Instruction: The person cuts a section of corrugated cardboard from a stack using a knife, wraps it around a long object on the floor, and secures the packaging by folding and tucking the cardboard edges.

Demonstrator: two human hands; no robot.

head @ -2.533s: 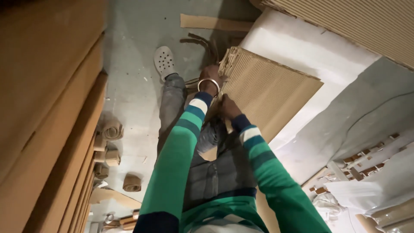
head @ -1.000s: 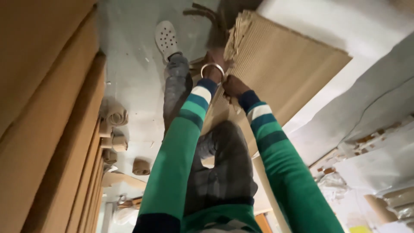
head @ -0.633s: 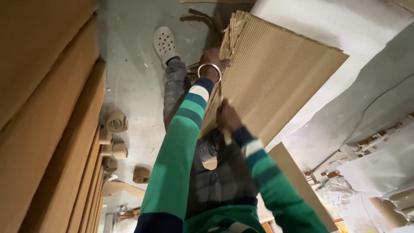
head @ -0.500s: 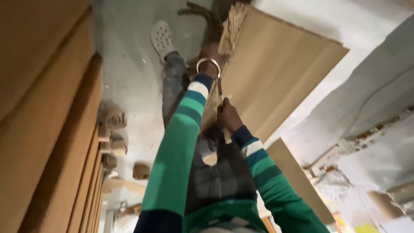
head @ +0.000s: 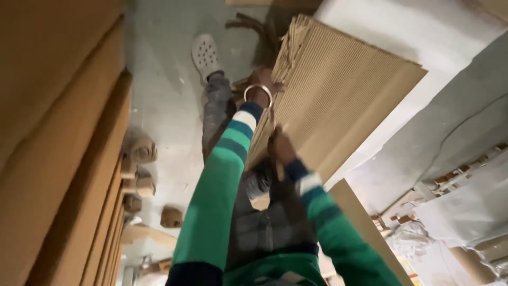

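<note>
The left hand [head: 263, 85], a metal bangle [head: 257, 95] round its wrist, was closed on the near edge of a stack of corrugated cardboard sheets [head: 338, 100] at upper centre of the frame. The right hand [head: 281, 150] gripped the same edge lower down, at centre frame. A second before, both hands had been side by side near the stack's upper corner; since then the right hand had slid down the edge towards the body, while the left had kept its place. The sheets were brown, ribbed, fanned at their upper end, and leaned across the upper right. Below lay a grey concrete floor [head: 164, 100] with a white clog [head: 205, 55] on the person's foot, small cardboard rolls [head: 142, 151] at left, and tall cardboard stacks [head: 58, 132] filling the left side.
</note>
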